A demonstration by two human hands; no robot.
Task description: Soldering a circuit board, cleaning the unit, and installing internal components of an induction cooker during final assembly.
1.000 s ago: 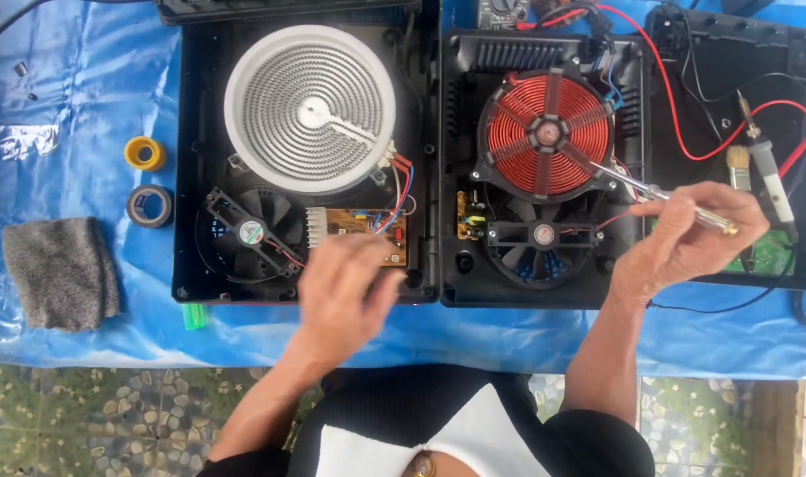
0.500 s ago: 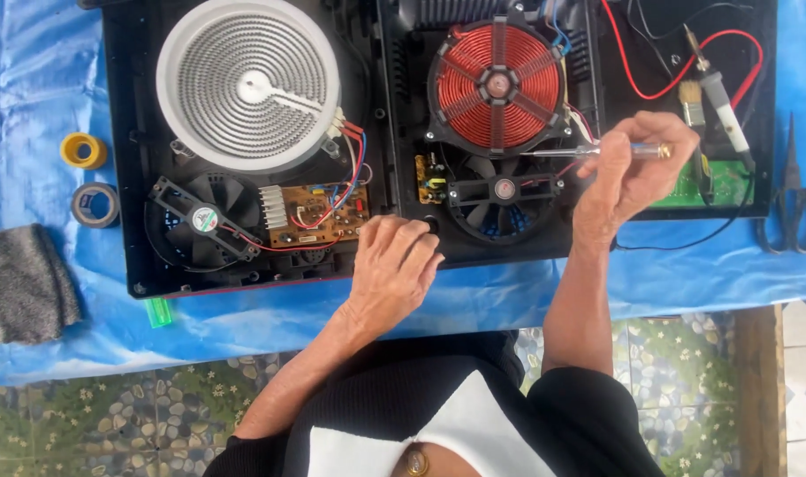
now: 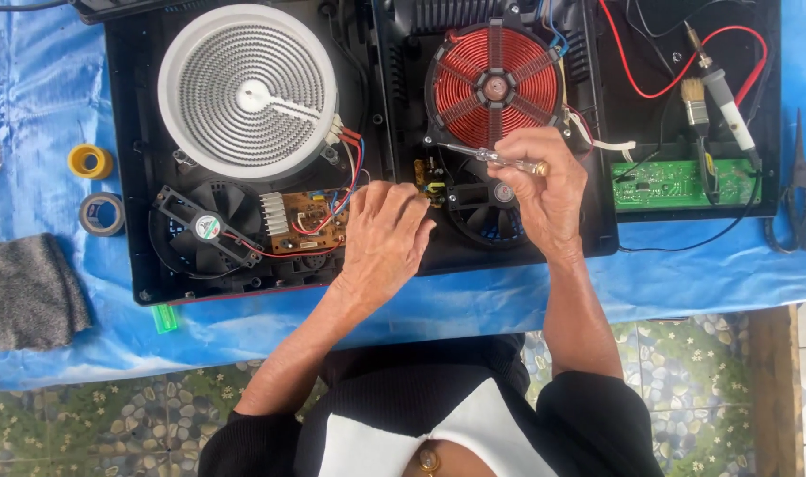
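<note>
Nearest the camera: black-sleeved arms reaching up over a blue plastic sheet (image 3: 244,327) that covers the table, pebble-pattern floor below.

Left hand (image 3: 383,238) lies palm down, fingers loosely spread, on the near edge of the opened black cooktop housing (image 3: 142,265). It grips nothing; fingertips sit just beside the small brown circuit board w/ red and blue wires (image 3: 307,225).

Right hand (image 3: 544,190) is closed around a slim metal screwdriver w/ clear amber handle (image 3: 491,159). Shaft runs leftward and slightly up, tip pointing at the small yellow component board (image 3: 428,175) between the two hands, near the coil's lower left edge. Cannot tell if the tip touches. The hand covers part of the black round fan (image 3: 482,208) in the right bay.

Left of the brown board: another black fan w/ round label (image 3: 201,231).

Further out: white ribbed round heating element (image 3: 248,93) on the left, red copper induction coil (image 3: 494,84) on the right.

Right compartment: green circuit board (image 3: 668,184), small paintbrush (image 3: 696,110), white-handled soldering iron (image 3: 726,102), red cable looping around.

Off the housing: black scissors (image 3: 799,203) far right; yellow tape roll (image 3: 90,161), grey tape roll (image 3: 101,214), grey cloth (image 3: 27,291) and a small green plastic piece (image 3: 163,318) on the left.
</note>
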